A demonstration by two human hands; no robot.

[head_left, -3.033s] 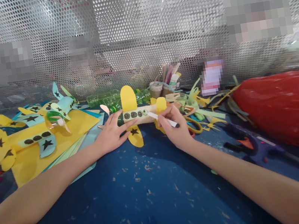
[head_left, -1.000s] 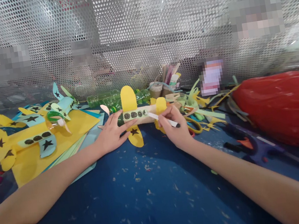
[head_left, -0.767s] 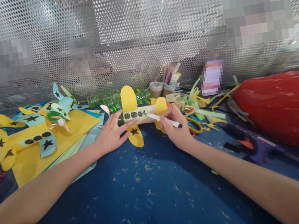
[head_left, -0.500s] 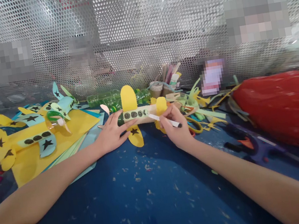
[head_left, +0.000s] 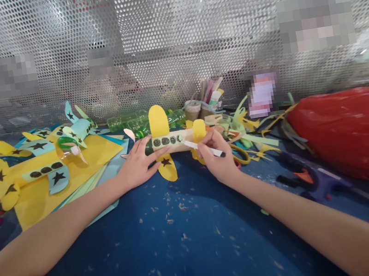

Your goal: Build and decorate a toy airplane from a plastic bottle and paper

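Note:
A toy airplane (head_left: 187, 135) with a cream body, yellow wings and a row of black-inked round windows lies crosswise before me. My left hand (head_left: 139, 163) grips its left end, fingers spread over and across the body. A black star marks the near wing (head_left: 167, 167). In my right hand (head_left: 218, 155) is a white marker (head_left: 215, 152) with a black end, pinched between thumb and fingers. Its tip is at the body, just right of the last window circle, which is only partly dark. My left fingers hide part of the airplane's green nose.
Finished-looking paper airplanes (head_left: 18, 176) lie at left on yellow sheets (head_left: 102, 147). Green bottles (head_left: 125, 120), cups (head_left: 192, 107), paper scraps (head_left: 250, 134) and scissors (head_left: 241, 154) lie behind and right. A purple glue gun (head_left: 324, 181) and a red bag (head_left: 352, 134) are at far right, before a perforated metal screen (head_left: 166, 24).
My right hand and the marker have shifted only very slightly. My left hand and the toy airplane stay in place.

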